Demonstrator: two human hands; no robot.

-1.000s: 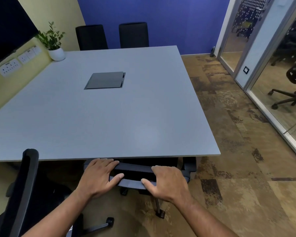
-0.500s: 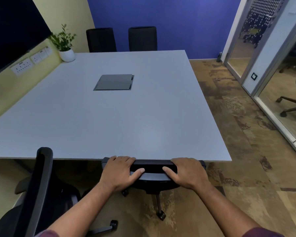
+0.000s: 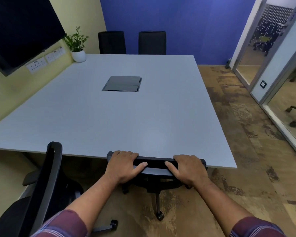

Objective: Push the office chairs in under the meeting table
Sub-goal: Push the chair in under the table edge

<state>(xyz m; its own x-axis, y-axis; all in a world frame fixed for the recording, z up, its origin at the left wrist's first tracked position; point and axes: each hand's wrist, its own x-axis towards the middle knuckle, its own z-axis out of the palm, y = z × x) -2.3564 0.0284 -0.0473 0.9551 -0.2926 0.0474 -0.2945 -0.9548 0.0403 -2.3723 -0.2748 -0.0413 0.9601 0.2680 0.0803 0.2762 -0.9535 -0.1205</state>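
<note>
Now, chair in hand: both hands grip the top of the backrest (image 3: pixel 154 162) of the right-hand chair, which touches or very nearly touches the near edge of the table (image 3: pixel 120 117).
Left hand (image 3: pixel 122 165): fingers curled over the top rail, thumb stretched along its near face; closed on the backrest.
Right hand (image 3: pixel 188 169): same hold, mirrored, at the other end of the rail.
Change: a second ago the backrest stood clear of the table edge with part of the seat showing; half a second ago it was nearly at the edge; now the rail overlaps the edge and the seat is hidden under the top.
Base: one leg and its caster (image 3: pixel 159 216) stick out toward the person on the floor (image 3: pixel 246 151).
Meaning: this chair looks pushed in as far as it will go, so I judge this step all but done.
Second chair (image 3: pixel 41 182): at lower left, backrest well out from the table and turned at an angle; not yet pushed in.
Far chairs (image 3: pixel 132 42): two backrests close against the opposite edge, seemingly tucked in.
Next, likely: let go and turn to the left chair.
</note>
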